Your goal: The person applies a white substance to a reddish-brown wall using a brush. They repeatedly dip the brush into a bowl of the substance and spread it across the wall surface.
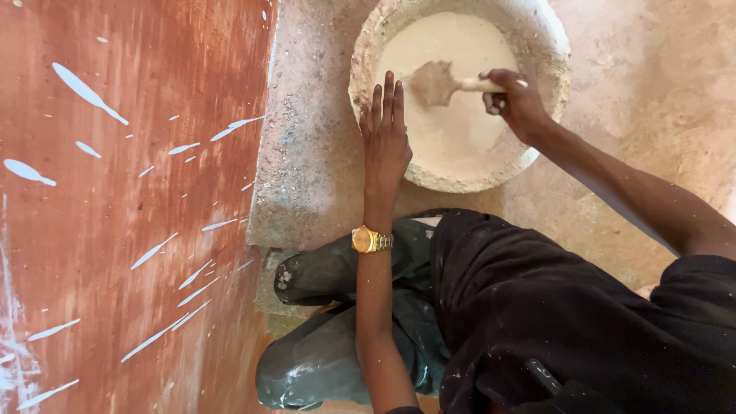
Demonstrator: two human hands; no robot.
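A round, crusted bowl (548, 46) holds pale beige paste and sits on the rough ground ahead of me. My left hand (386, 138) lies flat with its fingers straight on the bowl's near left rim; a gold wristwatch (370, 240) is on that wrist. My right hand (512, 100) grips the pale handle of a trowel (443, 82). The trowel's blade is coated in paste and rests on the mix near the bowl's middle.
A reddish-brown wall (123, 215) with white paint splashes fills the left side. A speckled concrete slab (307, 153) lies under the bowl's left edge. My paint-stained trousers and dark boot (314, 276) are below it. Sandy ground (659, 92) stretches right.
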